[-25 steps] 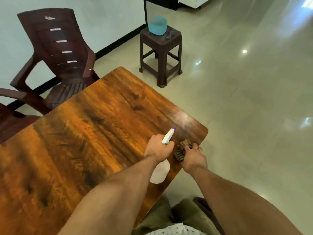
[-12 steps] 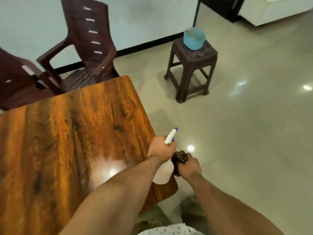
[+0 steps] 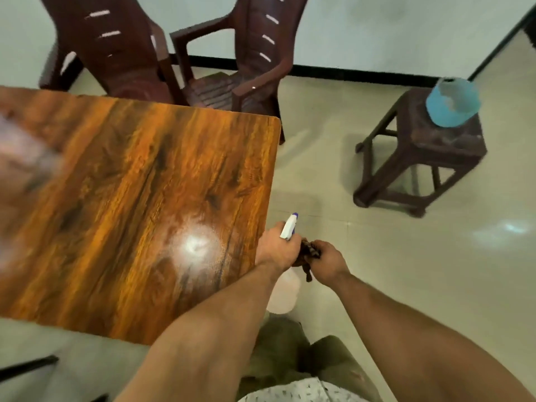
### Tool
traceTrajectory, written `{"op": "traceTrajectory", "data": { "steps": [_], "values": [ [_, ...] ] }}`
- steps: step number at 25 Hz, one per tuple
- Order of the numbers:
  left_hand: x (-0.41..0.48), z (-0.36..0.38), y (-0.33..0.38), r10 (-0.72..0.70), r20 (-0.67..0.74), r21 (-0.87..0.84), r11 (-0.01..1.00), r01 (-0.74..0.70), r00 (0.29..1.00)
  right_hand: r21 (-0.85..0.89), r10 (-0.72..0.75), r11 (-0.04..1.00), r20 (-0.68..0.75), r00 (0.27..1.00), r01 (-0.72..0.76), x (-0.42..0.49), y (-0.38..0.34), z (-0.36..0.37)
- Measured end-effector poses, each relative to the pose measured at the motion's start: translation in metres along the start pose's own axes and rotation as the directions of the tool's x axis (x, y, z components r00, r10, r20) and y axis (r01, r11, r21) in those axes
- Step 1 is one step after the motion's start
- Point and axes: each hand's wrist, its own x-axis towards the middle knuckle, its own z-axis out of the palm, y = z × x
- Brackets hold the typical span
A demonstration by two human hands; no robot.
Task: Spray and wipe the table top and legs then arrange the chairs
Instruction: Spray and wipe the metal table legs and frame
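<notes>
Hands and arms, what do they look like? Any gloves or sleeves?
No gloves or sleeves show: the left hand and right hand are bare, like both forearms. No watch or ring. Below are a white speckled shirt and olive trousers or shorts.

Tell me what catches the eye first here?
The glossy orange-brown wooden table top fills the left, a bright glare near its right edge. Beside that edge the left hand grips a white spray bottle and the right hand holds a dark crumpled cloth. A blue plastic tub sits on a dark brown stool, upper right.
</notes>
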Motion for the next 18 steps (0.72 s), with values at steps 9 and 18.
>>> {"op": "traceTrajectory", "data": {
  "steps": [9,18],
  "values": [
    [0.002,0.048,-0.034,-0.304,-0.100,-0.319,0.912,0.259,0.948,-0.189,-0.019,0.978,0.348,0.937,0.090,0.074,-0.017,-0.004],
    [0.012,0.157,-0.090,-0.735,-0.143,-0.845,0.440,0.305,0.663,0.043,0.290,0.885,0.727,0.622,-0.464,0.137,0.025,0.059]
  ]
}}
